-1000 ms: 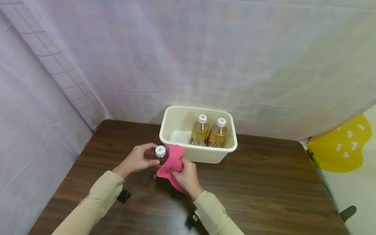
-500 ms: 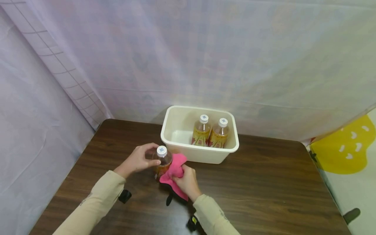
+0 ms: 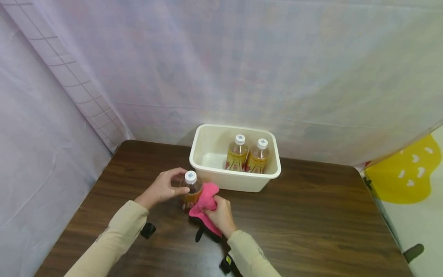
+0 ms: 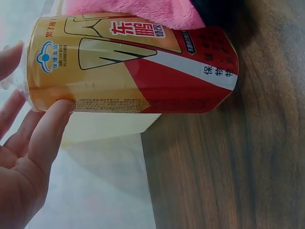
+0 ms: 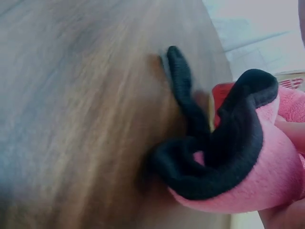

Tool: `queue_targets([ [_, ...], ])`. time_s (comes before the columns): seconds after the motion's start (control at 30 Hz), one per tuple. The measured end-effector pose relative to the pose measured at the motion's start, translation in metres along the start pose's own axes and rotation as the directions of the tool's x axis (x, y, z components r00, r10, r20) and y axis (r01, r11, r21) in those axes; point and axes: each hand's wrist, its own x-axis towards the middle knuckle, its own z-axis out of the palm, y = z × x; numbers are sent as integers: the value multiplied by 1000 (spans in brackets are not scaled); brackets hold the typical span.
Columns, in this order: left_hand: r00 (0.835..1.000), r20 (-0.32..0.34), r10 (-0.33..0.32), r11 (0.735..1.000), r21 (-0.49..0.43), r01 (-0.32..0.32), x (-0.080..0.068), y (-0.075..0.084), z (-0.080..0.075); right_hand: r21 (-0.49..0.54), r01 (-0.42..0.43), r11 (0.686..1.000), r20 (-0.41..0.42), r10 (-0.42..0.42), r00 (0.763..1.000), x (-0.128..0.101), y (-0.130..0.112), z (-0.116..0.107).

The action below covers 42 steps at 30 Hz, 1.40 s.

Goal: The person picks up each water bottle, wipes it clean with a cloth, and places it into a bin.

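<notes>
Your left hand (image 3: 162, 188) grips the upright bottle (image 3: 191, 189) just below its cap, standing on the surface (image 3: 311, 227) close in front of you. Your right hand (image 3: 219, 214), touching the bottle's right side, clutches the pink cloth (image 3: 205, 201) against the label; the wiping looks underway, not finished. Just beyond both hands, the bin (image 3: 235, 184) holds two bottles (image 3: 246, 158), with room in its left half. Bare surface stretches right of your right hand; the left edge is nearer.

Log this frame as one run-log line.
left hand: grips upright amber drink bottle | right hand: presses pink cloth to bottle | cream plastic bin: two bottles inside
</notes>
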Motion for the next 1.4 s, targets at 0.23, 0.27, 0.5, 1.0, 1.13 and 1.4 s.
queue_targets([
  [0.23,1000,1,-4,1000,-3,4,0,1,-1,8,155,988,-94,-153,984,9,-23,-17],
  [0.27,1000,0,-4,1000,-1,4,0,1,-1,11,165,986,-103,-163,981,11,-27,-19],
  [0.5,1000,-4,3,1000,9,-3,0,1,-2,-26,231,973,-105,-232,967,22,-52,-33],
  [1.0,1000,-16,-10,1000,29,10,1,4,0,40,184,982,-192,-173,966,18,-53,-25],
  [1.13,1000,-15,-21,1000,15,21,1,2,0,93,143,985,-203,-122,972,11,-43,-18],
  [1.4,1000,-6,-17,1000,1,17,0,1,0,31,25,999,-113,-22,993,-1,-11,2],
])
